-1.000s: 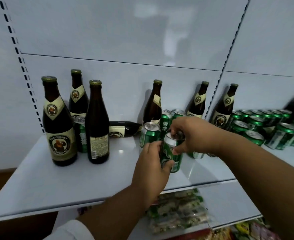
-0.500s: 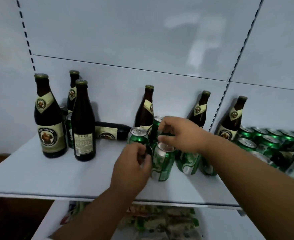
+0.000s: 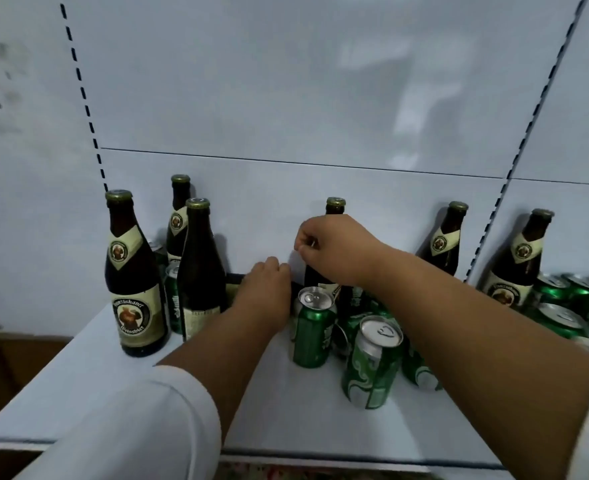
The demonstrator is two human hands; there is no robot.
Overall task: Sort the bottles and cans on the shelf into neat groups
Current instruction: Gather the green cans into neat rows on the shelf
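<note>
Clearly sorting is only beginning: the right hand (image 3: pixel 334 249) is closing its fingers round the middle bottle (image 3: pixel 335 206), the left hand (image 3: pixel 263 289) is curling onto the lying bottle (image 3: pixel 235 279), and cans (image 3: pixel 312 329) are standing mixed among bottles mid-frame.

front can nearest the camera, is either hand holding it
No. The front can stands free on the shelf, while the left hand and the right hand are both further back among the bottles.

Three bottles (image 3: pixel 137 271) stand left on the shelf (image 3: pixel 78 393); cans (image 3: pixel 312 329) cluster right of them.
</note>
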